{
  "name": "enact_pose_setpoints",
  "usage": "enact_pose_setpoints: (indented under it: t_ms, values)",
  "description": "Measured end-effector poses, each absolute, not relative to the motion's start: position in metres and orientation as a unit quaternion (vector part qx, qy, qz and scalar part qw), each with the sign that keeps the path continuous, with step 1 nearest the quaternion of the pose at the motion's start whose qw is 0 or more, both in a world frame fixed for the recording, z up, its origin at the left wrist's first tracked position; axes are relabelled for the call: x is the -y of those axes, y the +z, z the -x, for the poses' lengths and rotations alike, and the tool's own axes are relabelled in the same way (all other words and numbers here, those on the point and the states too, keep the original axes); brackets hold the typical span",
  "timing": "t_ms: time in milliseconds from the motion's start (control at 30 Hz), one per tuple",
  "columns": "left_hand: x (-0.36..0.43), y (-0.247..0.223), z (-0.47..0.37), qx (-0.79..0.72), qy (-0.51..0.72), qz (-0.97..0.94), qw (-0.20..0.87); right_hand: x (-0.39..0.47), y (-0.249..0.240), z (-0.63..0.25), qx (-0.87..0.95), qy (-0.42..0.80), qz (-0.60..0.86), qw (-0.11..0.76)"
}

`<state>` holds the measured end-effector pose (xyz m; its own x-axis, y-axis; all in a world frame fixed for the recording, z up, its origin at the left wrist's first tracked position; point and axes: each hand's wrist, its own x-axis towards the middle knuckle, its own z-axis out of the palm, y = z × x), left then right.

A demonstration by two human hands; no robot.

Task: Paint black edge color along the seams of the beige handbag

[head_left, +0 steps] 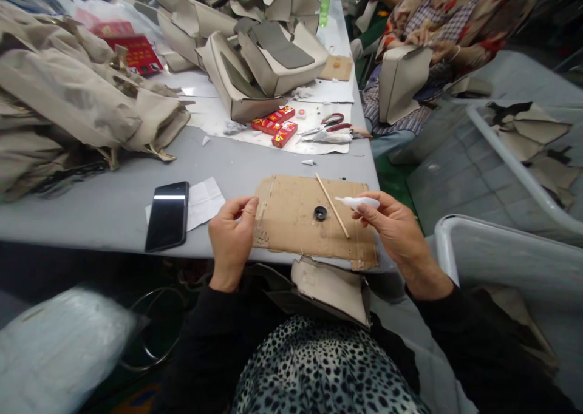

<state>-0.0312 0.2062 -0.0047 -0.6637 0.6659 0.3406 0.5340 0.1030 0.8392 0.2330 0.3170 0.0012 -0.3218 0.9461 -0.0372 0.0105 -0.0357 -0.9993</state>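
My right hand (394,226) is closed around a small white glue bottle (364,203), its thin nozzle pointing left over the cardboard sheet (291,220). By the sheet's left edge, my left hand (234,235) has its thumb and fingers pinched together; whatever they hold, if anything, is too small to name. A small black round cap or dish (320,213) sits on the cardboard. Beside it lies a thin wooden stick (332,206), slanting under the nozzle. A beige sewn piece (330,288) rests on my lap against the table edge.
A black phone (167,215) lies on white paper at left. Farther back are red small boxes (285,133), scissors (330,124) and piled beige pieces (273,56). Grey bins (501,232) stand at right. A co-worker (441,37) handles a beige piece across the corner.
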Motion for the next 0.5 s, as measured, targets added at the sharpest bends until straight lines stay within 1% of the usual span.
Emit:
enact_pose_setpoints:
  t_ms: [67,167,333,500]
  values:
    - [-0.203,-0.019,0.043,-0.766,0.506,-0.396,0.021,-0.325,-0.003,-0.238,0.620,0.530,0.443,0.372]
    - [-0.199,-0.031,0.043,-0.764,0.480,-0.431,0.004,-0.328,-0.004,-0.237,0.695,0.454,0.447,0.334]
    - [-0.198,-0.032,0.039,-0.749,0.468,-0.469,0.017,-0.329,0.001,-0.230,0.807,0.324,0.392,0.300]
    - [-0.198,-0.031,0.042,-0.748,0.478,-0.461,0.019,-0.331,0.004,-0.225,0.878,0.230,0.324,0.267]
